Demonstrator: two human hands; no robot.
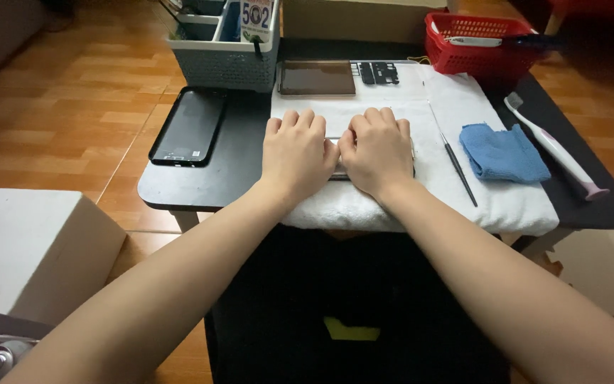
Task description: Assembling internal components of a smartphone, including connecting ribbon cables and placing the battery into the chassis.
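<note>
My left hand (297,151) and my right hand (378,148) lie side by side, palms down, on a flat device (338,173) resting on a white towel (463,181). The hands cover nearly all of the device; only thin edges show between and beside them. Fingers of both hands are curled over its far edge and press on it. Beyond the hands on the towel lie a dark rectangular panel (317,77) and a small black frame part (377,72).
A black phone (188,126) lies at the left of the dark table (200,186). A thin tool (456,165), blue cloth (503,152) and white toothbrush (553,147) lie right. Grey organiser (223,58) and red basket (476,43) stand behind. A white box (30,249) sits lower left.
</note>
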